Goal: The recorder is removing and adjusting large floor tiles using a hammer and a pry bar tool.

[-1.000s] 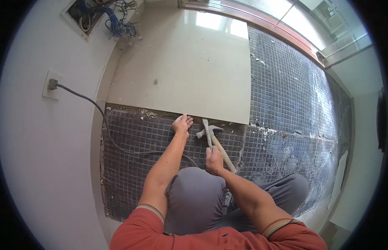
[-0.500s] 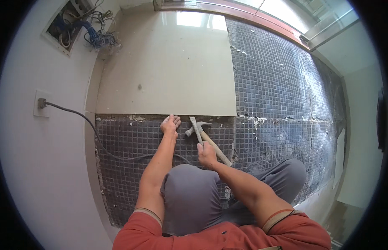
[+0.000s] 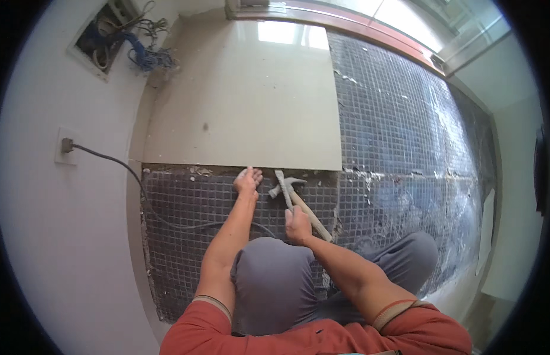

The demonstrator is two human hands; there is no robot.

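A large, glossy beige tile [image 3: 245, 100] lies at the far left of the floor. Against its near edge, my left hand [image 3: 248, 180] is turned palm up. Its fingers are loosely bent and apart, and one fingertip touches the edge or reaches just beneath it. In my right hand [image 3: 298, 226], closed around the shank, is a flat grey metal chisel [image 3: 285, 188]. Its tip meets the tile's near edge, right of my left hand. A claw hammer [image 3: 310, 214] with a wooden handle lies on the floor, partly behind the chisel and my right hand.
Dark grid-patterned floor [image 3: 399, 106] with pale crumbs surrounds the tile. A grey cable [image 3: 157, 218] runs from the wall socket [image 3: 65, 145] across the floor toward my knee. Loose wires [image 3: 146, 56] hang from an open wall box. A reddish sill [image 3: 346, 25] borders the far side.
The view has shifted slightly, so everything sits a little lower and to the right. My hands, the chisel and the hammer keep nearly the same places against the tile.
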